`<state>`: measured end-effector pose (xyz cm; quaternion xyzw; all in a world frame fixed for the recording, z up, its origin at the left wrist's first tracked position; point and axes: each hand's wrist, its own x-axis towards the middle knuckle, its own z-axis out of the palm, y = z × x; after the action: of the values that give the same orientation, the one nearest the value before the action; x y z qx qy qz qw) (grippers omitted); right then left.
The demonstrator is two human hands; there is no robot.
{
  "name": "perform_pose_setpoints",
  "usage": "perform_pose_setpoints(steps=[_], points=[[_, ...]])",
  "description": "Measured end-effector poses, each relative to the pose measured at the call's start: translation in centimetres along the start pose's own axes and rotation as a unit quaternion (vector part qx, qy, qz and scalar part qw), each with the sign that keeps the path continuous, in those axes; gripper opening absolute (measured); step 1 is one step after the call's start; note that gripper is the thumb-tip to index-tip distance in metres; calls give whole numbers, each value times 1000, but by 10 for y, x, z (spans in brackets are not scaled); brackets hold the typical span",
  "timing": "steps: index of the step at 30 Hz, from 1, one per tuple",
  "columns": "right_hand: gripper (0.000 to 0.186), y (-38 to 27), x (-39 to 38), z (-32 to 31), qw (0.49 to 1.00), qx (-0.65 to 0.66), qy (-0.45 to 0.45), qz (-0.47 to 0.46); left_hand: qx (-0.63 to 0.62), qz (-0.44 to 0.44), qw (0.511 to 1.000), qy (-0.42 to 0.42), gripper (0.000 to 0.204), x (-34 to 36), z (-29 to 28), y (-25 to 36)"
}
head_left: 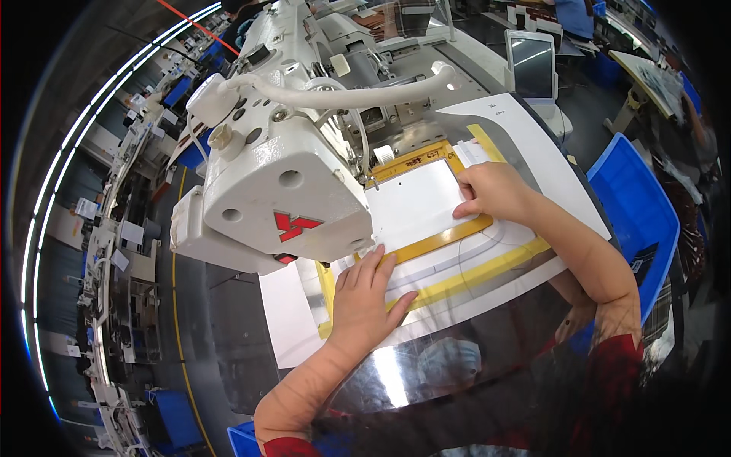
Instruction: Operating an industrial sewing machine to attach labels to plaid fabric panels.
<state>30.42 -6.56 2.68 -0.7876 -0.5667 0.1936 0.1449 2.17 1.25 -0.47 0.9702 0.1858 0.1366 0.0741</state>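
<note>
The right hand (499,192) bends its thumb and forefinger over the 3 o'clock edge of a white panel (415,204), thumb and forefinger a little apart; I cannot tell whether that grip truly pinches the panel or only presses it. The left hand (364,305) lies palm down with its thumb spread away, its fingertips at the panel's 7 o'clock corner, closed on nothing that I can see.

The panel lies flat inside a deep-yellow frame (449,238), whose bars show along its 12 and 6 o'clock sides. Placing therefore looks largely done, and I would judge the work to be at the squaring-up stage, since both hands are at the panel's edges. No seam shows on the visible part of the panel, so the sewing appears to be left; the 9 o'clock edge is hidden, and I cannot tell about stitches there.

Around the frame is a clear sheet edged with pale yellow tape (487,273), with white paper (282,327) beneath it. The white sewing machine head (297,183) looms at 9 o'clock, hiding the needle. Toward 6 o'clock spreads the dark, glossy bench (350,396). A small screen (531,61) stands at 1 o'clock, and a blue bin (647,206) sits at 3 o'clock, beyond the right forearm.
</note>
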Motion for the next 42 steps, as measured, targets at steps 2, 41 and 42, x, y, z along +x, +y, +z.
perform_pose_setpoints(steps=[2, 41, 42], points=[[31, -4, -1, -2, 999, -18, 25, -13, -4, -6, 1000, 11, 60, -1, 1, -1], [22, -65, 1, 49, 936, 68, 53, -341, -66, 185, 972, 126, 29, -11, -16, 7], [23, -55, -2, 39, 963, 33, 15, -265, -47, 188, 971, 140, 28, -14, -25, 7]])
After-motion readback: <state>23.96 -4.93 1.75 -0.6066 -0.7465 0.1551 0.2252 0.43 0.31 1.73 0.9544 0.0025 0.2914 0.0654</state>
